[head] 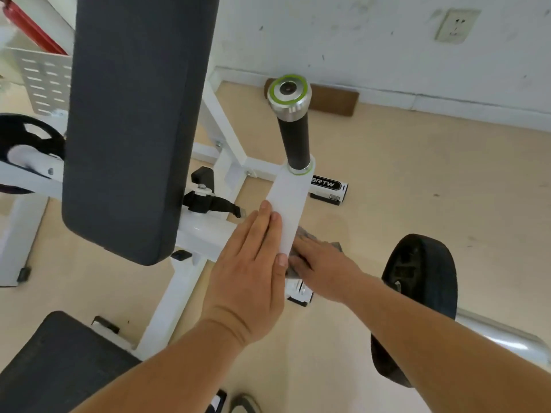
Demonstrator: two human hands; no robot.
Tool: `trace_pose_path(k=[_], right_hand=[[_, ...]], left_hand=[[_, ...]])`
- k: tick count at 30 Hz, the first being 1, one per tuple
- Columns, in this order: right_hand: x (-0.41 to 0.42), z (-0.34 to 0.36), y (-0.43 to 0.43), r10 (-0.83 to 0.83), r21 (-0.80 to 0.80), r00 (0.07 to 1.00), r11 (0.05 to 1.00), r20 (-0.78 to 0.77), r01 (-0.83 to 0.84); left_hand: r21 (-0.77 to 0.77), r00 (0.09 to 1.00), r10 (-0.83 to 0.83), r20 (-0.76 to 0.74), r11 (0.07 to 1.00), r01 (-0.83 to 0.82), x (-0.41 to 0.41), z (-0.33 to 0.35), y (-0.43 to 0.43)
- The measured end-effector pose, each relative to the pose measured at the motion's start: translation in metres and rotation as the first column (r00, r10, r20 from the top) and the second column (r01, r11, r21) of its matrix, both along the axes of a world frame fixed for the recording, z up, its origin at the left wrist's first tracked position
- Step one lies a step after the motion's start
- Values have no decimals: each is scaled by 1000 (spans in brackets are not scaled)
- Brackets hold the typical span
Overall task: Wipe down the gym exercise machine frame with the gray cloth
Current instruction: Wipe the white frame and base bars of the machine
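A white frame arm [287, 204] of the gym machine rises toward me and ends in a black handle grip [293, 138] with a silver and green cap. My left hand [253, 263] lies flat against the arm's left side, fingers straight, thumb tip at its lower edge. My right hand [322, 263] presses the gray cloth [305, 234] against the arm's right side. Only a small crumpled part of the cloth shows above my fingers; the rest is hidden under the hand.
A black back pad [134, 114] stands left of the arm, with a black seat pad [53, 362] at lower left. A black weight plate [423, 293] sits on a chrome bar at right. Another plate [26, 138] is at far left. The beige floor and white wall lie beyond.
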State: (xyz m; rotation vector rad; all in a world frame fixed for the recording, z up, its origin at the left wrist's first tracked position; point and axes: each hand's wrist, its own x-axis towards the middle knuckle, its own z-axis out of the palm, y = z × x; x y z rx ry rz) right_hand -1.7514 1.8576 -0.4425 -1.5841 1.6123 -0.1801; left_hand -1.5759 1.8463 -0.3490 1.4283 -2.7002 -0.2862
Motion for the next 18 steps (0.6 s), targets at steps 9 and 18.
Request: trace_pose_path(k=[9, 18], right_hand=[[3, -23, 36, 37, -226, 993, 972, -112, -61], [-6, -29, -37, 62, 43, 994, 997, 87, -66]], left_hand=[[-40, 1000, 0, -9, 999, -1, 1, -3, 1], [-49, 998, -21, -56, 999, 19, 4, -10, -1]])
